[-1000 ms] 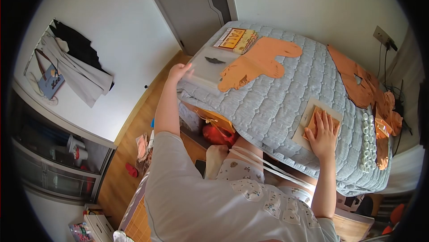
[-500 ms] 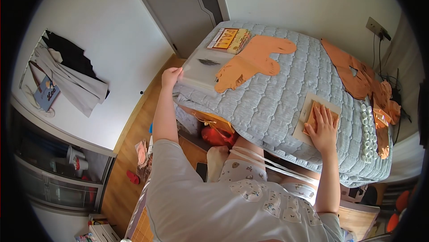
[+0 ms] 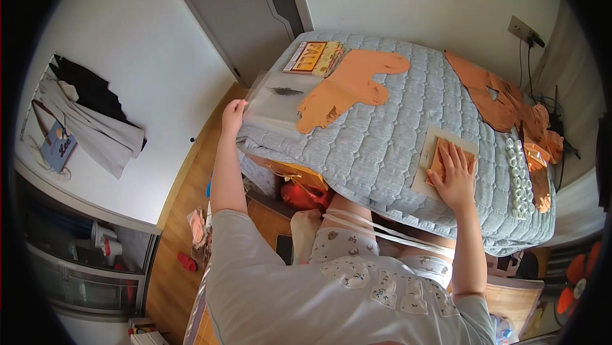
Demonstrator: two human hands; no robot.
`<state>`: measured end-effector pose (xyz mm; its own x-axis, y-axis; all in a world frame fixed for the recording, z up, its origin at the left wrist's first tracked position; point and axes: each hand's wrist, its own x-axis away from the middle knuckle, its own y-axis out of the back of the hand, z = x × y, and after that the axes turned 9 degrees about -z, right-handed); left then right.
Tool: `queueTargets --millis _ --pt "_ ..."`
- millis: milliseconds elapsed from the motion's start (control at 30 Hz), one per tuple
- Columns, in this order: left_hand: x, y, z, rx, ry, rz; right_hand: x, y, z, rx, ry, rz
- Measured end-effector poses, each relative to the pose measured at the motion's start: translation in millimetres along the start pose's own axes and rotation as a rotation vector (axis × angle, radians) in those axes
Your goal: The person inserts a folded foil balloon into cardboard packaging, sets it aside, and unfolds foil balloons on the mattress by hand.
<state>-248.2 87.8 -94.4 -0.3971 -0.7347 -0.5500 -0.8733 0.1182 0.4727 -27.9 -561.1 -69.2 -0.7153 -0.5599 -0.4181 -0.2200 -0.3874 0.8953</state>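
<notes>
Left hand (image 3: 234, 114) outstretched, pinching clear plastic (image 3: 271, 110), right hand (image 3: 455, 178) open, flat on orange foil (image 3: 440, 158)

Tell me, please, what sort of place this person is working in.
Probably a bedroom: a quilted mattress serves as the work surface, clothes hang on the wall, and there is a door beyond.

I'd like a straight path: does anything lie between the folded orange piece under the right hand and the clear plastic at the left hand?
Yes: the near end of the flat orange sheet lies over the right edge of the clear plastic. The right hand also covers much of the folded orange piece.
</notes>
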Motion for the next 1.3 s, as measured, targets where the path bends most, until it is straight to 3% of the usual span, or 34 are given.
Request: queueTargets --millis 100,233,300,367,433,467,500,533,567,633,733,867,933,1067,1133,1167,1233,1267,1300 --pt "-0.7 5.0 -9.3 0.008 -0.094 -0.065 -0.7 -1.1 -0.5 0.010 -0.005 0.012" --pt "27.9 15.6 -66.2 0.974 0.488 -0.451 -1.2 2.6 3.6 0.036 -0.070 0.045" --pt "45.7 22.1 16.2 1.663 0.284 0.286 -0.4 0.3 1.0 -0.006 -0.041 0.032" --pt "88.2 9.7 -7.2 1.483 0.645 -0.092 0.4 -1.6 -0.8 0.033 -0.064 0.033" --pt "135.1 -15.5 -77.2 1.318 0.784 -0.486 0.6 -2.2 -1.5 0.019 -0.012 0.004" --pt "161.1 -24.8 -126.0 1.320 0.798 -0.462 1.1 -3.1 -1.5 0.011 -0.012 -0.013" --pt "188.3 -32.1 -177.7 1.130 0.785 -0.465 1.7 -4.7 -2.1 0.021 -0.031 -0.009" --pt "207.2 -38.3 -204.4 0.941 0.764 -0.466 1.7 -5.9 -2.8 0.027 -0.023 -0.016" --pt "219.8 -45.4 -204.9 0.943 0.774 -0.449 1.9 -6.2 -3.3 0.033 -0.012 -0.021" --pt "243.4 -61.0 -201.2 0.767 0.424 -0.092 2.8 -5.8 -3.3 0.047 -0.021 -0.018" --pt "253.7 -69.4 -239.9 0.421 0.123 0.204 1.3 -6.2 -4.1 0.037 -0.012 -0.012" --pt "247.5 -95.3 -266.5 0.247 -0.023 0.291 3.8 -6.9 -3.2 0.031 -0.015 -0.026" --pt "246.3 -102.5 -279.5 0.038 -0.091 0.192 2.4 -7.2 -4.3 0.031 -0.014 -0.038" --pt "246.5 -110.0 -270.9 0.137 -0.059 0.131 2.9 -7.9 -4.6 0.026 -0.016 -0.040" --pt "248.5 -113.1 -269.9 0.492 0.007 0.152 2.8 -8.8 -4.9 0.023 -0.008 -0.049" --pt "251.3 -115.3 -270.7 0.493 0.007 0.143 2.6 -8.1 -4.7 0.020 -0.015 -0.046" --pt "259.0 -121.4 -274.6 0.909 0.065 0.150 3.0 -8.5 -4.6 0.014 -0.014 -0.051" --pt "260.8 -121.3 -277.9 0.909 0.057 0.141 3.4 -9.1 -4.8 0.007 -0.023 -0.053" --pt "263.0 -120.4 -280.4 1.095 0.158 0.021 2.7 -10.2 -5.2 0.001 -0.030 -0.054"
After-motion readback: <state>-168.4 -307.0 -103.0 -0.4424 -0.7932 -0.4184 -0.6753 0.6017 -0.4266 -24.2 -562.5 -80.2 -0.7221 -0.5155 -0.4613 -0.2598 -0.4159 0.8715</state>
